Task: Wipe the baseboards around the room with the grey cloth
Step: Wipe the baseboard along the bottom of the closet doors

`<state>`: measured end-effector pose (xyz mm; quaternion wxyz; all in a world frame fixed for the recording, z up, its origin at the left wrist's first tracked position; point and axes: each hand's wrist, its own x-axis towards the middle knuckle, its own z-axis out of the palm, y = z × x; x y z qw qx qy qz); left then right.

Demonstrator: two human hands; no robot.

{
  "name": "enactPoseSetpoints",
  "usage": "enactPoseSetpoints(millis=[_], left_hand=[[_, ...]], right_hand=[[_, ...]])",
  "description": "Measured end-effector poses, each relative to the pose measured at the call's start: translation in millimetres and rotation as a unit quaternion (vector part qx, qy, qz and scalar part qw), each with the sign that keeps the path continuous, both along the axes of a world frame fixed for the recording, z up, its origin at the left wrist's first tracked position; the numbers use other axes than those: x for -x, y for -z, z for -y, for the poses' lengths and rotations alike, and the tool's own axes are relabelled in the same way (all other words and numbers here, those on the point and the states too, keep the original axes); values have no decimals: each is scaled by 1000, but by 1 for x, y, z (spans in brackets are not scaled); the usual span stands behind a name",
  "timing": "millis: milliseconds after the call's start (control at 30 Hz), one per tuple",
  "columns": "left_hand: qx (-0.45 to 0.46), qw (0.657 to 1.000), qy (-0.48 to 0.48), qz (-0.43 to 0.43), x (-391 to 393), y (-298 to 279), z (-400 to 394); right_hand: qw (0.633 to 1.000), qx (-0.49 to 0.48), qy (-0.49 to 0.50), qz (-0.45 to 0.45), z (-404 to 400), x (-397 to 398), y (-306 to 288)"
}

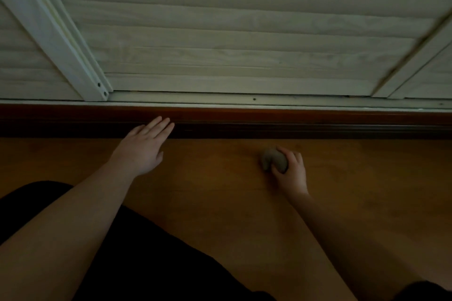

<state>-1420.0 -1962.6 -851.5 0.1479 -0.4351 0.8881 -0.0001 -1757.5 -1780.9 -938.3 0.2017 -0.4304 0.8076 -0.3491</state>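
Hands working apart: left hand (144, 146) reaching forward with fingers straight and together, fingertips (163, 122) lying at the dark reddish-brown baseboard (293, 122), holding nothing; right hand (291, 170) curling round the grey cloth (274, 159), bunching it into a small wad low over the wooden floor (220, 203), near the baseboard but not touching it. Whether resting on the boards or hovering just above them, impossible to tell in the dim light. Cloth appearing soft, light and limp, crumpling easily inside the palm, with one fold poking out to the left of the fingers; probably needing pressure from the fingers to follow the baseboard's moulded profile, and likely spreading better if held flatter under the palm than as a tight ball. Baseboard running along the foot of white louvred shutters (232, 32) and a pale metal track (269, 101). Dark clothing (159, 264) filling the lower left.
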Motion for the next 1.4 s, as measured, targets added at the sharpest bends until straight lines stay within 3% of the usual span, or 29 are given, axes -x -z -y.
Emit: enactPoseSetpoints(millis=[133,267,467,567,633,900,1133,1333,1400], left_hand=[[-24,1000,14,11,29,-8,-14],[-106,994,-32,-15,87,-13,-39],[-182,979,86,46,179,-9,-70],[-210,971,103,39,216,-1,-76],[-213,970,116,33,223,24,-82],[-233,951,193,68,201,98,-66],[-255,943,172,127,221,77,-71],[-198,910,272,241,239,63,-54],[-210,906,264,257,241,57,-54]], right_hand=[[1000,-2,24,-12,-31,23,1],[999,-18,36,-34,-63,44,3],[995,-59,59,-51,-109,76,8],[989,-106,27,-103,-126,88,17],[985,-99,-6,-144,-131,92,24],[984,-58,-52,-162,-132,99,48],[979,-84,-61,-178,-130,100,50],[978,-99,-69,-173,-131,103,49],[979,-94,-71,-164,-131,103,47]])
